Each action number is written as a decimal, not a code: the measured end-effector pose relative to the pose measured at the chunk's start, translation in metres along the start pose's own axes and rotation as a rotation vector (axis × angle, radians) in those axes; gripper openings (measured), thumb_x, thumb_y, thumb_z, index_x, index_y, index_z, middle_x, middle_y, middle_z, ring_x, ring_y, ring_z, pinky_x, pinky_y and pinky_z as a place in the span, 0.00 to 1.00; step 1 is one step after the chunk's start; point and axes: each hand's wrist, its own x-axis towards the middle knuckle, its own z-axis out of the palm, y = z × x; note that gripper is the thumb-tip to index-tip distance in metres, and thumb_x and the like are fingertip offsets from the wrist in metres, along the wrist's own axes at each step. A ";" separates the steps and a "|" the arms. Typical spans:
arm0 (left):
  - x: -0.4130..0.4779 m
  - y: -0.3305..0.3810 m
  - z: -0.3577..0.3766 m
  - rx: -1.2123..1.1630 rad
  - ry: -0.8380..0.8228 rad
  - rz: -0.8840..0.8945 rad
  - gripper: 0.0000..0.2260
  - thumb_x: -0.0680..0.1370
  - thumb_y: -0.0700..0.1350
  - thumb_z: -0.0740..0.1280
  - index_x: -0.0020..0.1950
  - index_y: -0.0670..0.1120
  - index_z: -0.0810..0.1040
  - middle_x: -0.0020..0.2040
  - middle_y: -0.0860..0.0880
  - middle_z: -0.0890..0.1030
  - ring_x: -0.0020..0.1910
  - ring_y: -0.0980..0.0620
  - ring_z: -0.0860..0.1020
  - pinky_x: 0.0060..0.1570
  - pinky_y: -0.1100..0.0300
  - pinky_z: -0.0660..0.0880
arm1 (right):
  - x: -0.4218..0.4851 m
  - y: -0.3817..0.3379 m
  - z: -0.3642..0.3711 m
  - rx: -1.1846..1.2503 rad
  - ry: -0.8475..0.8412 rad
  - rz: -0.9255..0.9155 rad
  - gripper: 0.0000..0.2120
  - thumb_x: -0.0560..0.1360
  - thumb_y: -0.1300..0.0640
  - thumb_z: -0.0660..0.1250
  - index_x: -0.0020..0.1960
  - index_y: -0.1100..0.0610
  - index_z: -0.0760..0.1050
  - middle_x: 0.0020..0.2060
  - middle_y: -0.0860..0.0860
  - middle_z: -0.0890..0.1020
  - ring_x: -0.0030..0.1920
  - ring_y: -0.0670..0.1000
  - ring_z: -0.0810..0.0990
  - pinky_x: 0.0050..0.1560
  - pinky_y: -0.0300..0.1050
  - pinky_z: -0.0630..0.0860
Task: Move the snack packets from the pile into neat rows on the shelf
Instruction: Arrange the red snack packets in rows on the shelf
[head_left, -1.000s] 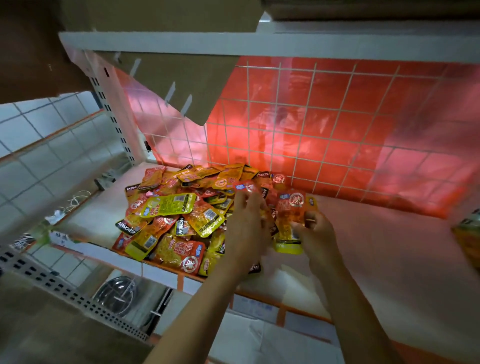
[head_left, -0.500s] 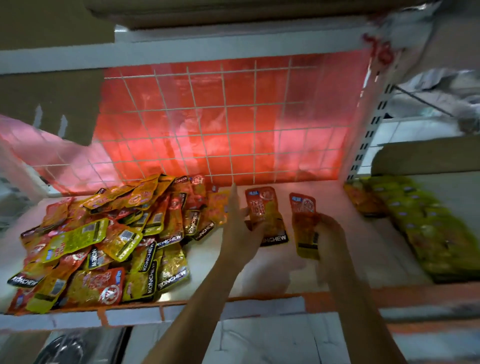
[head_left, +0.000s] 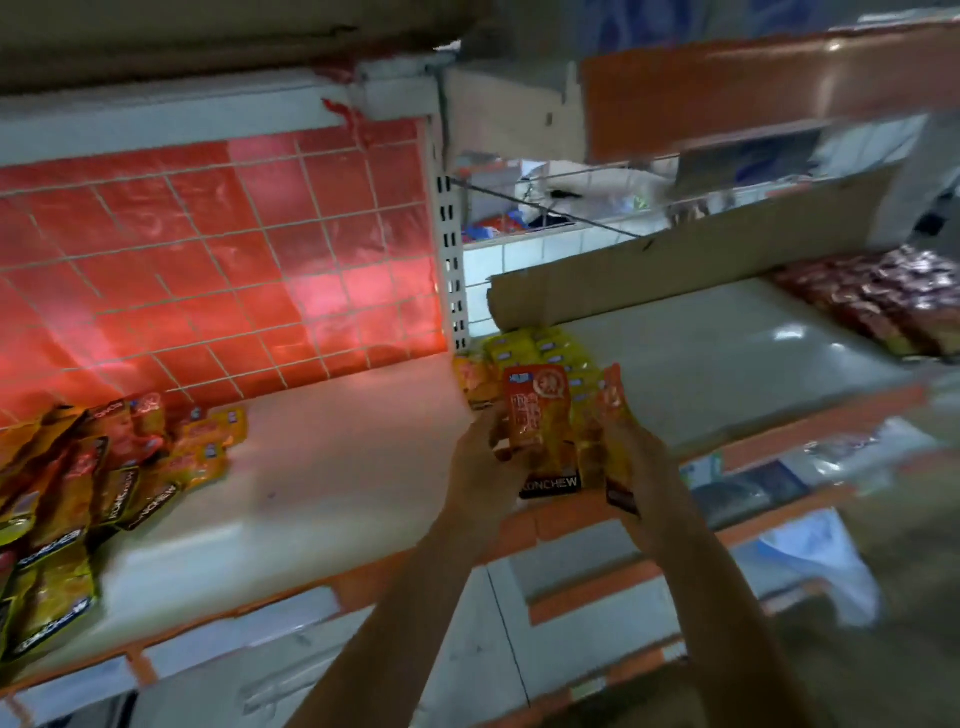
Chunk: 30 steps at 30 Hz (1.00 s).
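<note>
Left hand (head_left: 480, 460): fingers curled round an orange packet (head_left: 537, 408), held upright over the front of the shelf (head_left: 337, 467).
Right hand (head_left: 641, 460): grips a second packet (head_left: 615, 410), turned nearly edge-on and blurred.
Row of yellow packets (head_left: 540, 351): just behind both held packets, beside the upright post.
Pile (head_left: 78, 493): far left of the shelf, well apart.
Dark red packets (head_left: 883, 301): far right, possibly in rows.

Dim overall. Red back panel (head_left: 218, 270) glows, hottest pink low on its right; its cast tints the shelf (head_left: 332, 467). White glare spots on the neighbouring board (head_left: 789, 332). Motion blur smears the right side, my forearms (head_left: 395, 623) and the snack packets (head_left: 78, 493) at left; straight lines bow near the edges
</note>
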 end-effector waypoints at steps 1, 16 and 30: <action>-0.001 -0.001 0.016 0.015 -0.005 0.022 0.19 0.72 0.30 0.69 0.54 0.51 0.77 0.47 0.56 0.81 0.43 0.62 0.79 0.39 0.69 0.76 | -0.002 -0.005 -0.016 0.039 0.003 0.011 0.17 0.77 0.49 0.62 0.38 0.56 0.83 0.30 0.53 0.79 0.30 0.52 0.76 0.35 0.44 0.69; 0.025 0.003 0.217 -0.005 -0.219 -0.090 0.10 0.71 0.39 0.72 0.49 0.49 0.79 0.48 0.46 0.84 0.49 0.46 0.82 0.52 0.49 0.79 | -0.002 -0.037 -0.219 0.141 0.486 -0.085 0.11 0.81 0.64 0.55 0.52 0.63 0.76 0.39 0.58 0.83 0.35 0.55 0.82 0.40 0.50 0.81; 0.132 0.021 0.373 -0.096 -0.402 -0.287 0.04 0.77 0.40 0.68 0.50 0.41 0.79 0.46 0.42 0.83 0.42 0.47 0.83 0.35 0.59 0.79 | 0.101 -0.073 -0.338 0.093 0.706 -0.053 0.08 0.79 0.64 0.60 0.46 0.58 0.78 0.43 0.60 0.81 0.42 0.60 0.80 0.50 0.59 0.79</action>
